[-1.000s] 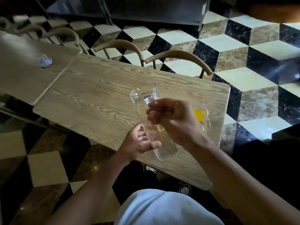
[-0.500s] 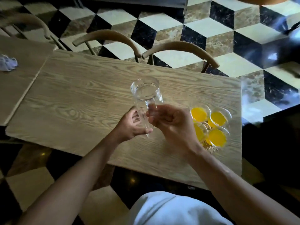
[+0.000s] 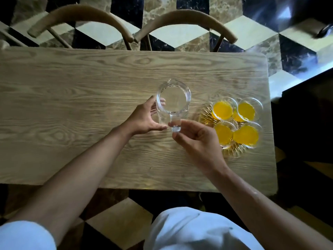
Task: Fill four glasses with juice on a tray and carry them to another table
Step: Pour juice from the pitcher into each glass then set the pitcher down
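Observation:
An empty clear glass pitcher stands upright on the wooden table, seen from straight above. My left hand cups its left side. My right hand pinches the pitcher's handle at the near side. To the right, several glasses of yellow juice stand close together on a cut-glass tray near the table's right end.
Two curved wooden chair backs sit against the table's far edge. The floor around is a black, white and brown cube pattern. A dark surface lies just past the table's right edge.
The pitcher went from tilted in the air to upright on the table. My view swung over the table, bringing the tray of filled glasses fully into sight.

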Available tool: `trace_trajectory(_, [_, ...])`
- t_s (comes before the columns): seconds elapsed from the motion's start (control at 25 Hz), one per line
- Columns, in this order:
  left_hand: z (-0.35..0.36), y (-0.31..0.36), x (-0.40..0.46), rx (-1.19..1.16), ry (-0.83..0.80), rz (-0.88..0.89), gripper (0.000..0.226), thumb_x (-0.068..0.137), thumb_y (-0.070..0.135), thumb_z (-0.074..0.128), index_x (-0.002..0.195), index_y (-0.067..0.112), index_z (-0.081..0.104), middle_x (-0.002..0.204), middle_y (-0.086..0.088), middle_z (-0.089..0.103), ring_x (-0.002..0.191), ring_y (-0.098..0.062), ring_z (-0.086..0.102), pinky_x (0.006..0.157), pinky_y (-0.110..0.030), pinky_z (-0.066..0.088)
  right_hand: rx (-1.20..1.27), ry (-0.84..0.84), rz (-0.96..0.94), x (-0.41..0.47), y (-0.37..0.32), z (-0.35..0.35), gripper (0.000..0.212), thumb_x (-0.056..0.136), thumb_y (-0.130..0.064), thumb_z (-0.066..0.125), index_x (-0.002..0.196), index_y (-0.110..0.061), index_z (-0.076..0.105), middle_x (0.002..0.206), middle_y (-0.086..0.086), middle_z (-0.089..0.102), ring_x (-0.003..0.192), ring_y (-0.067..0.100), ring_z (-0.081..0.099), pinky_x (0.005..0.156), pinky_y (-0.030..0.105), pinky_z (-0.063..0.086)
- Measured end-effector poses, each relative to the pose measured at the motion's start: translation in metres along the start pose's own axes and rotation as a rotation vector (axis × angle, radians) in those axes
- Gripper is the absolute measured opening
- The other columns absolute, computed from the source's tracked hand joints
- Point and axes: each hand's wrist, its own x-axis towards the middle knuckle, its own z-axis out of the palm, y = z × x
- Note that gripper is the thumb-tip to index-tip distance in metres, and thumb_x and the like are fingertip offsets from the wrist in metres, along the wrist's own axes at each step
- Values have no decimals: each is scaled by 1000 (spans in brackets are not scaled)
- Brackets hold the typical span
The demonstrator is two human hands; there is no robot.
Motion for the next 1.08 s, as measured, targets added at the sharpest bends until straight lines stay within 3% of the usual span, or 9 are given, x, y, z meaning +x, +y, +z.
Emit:
trace_trajectory(0.08, [1,-1,8,36,-6,26,95,63,6,103,144,6,55,139,-6,66,127,-6,63,102,-4,46,-13,2,4,2,5,-1,29,88,7,72,111,-10,76,109,-1,80,105,14,75,88,23,57])
trace_trajectory(0.28, [0,-7,16,75,-38,46,94,63,6,102,145,3,56,136,-3,64,124,-6,59,94,5,40,-55,7,15,3,14,1,40,89,12,66,114,-18,75,115,0,79,113,15,73,103,39,54])
trace_trajectory(0.4, [3,-14,17,76,-64,44,93,64,4,102,145,4,56,132,-2,65,122,-6,61,93,5,39,-88,17,46,2,19,3,40,88,13,65,117,-13,75,117,2,78,115,14,72,106,44,53])
trace_trajectory(0.56, [5,-20,16,89,-94,46,93,63,6,102,144,4,55,135,-5,66,124,-9,62,96,3,41,-100,29,70,-2,24,3,39,88,15,64,120,-5,74,118,5,78,115,16,72,107,46,52])
trace_trajectory(0.92, [7,-28,16,152,-108,53,94,64,18,103,145,10,56,135,2,67,125,-9,64,98,2,42,-110,34,116,-6,27,6,46,86,18,63,119,-11,75,119,2,77,117,13,70,108,44,52])
trace_trajectory(1.0, [7,-29,15,168,-108,54,94,65,19,103,145,9,55,134,6,66,122,-5,64,98,3,41,-116,45,121,-7,28,6,43,86,18,62,118,-7,75,118,5,77,116,16,71,107,46,52])
trace_trajectory(1.08, [8,-30,14,178,-101,51,95,65,20,103,146,7,56,135,7,64,116,12,62,96,5,38,-116,59,122,-7,30,5,40,86,18,61,117,-4,75,116,7,78,115,18,72,106,48,53])
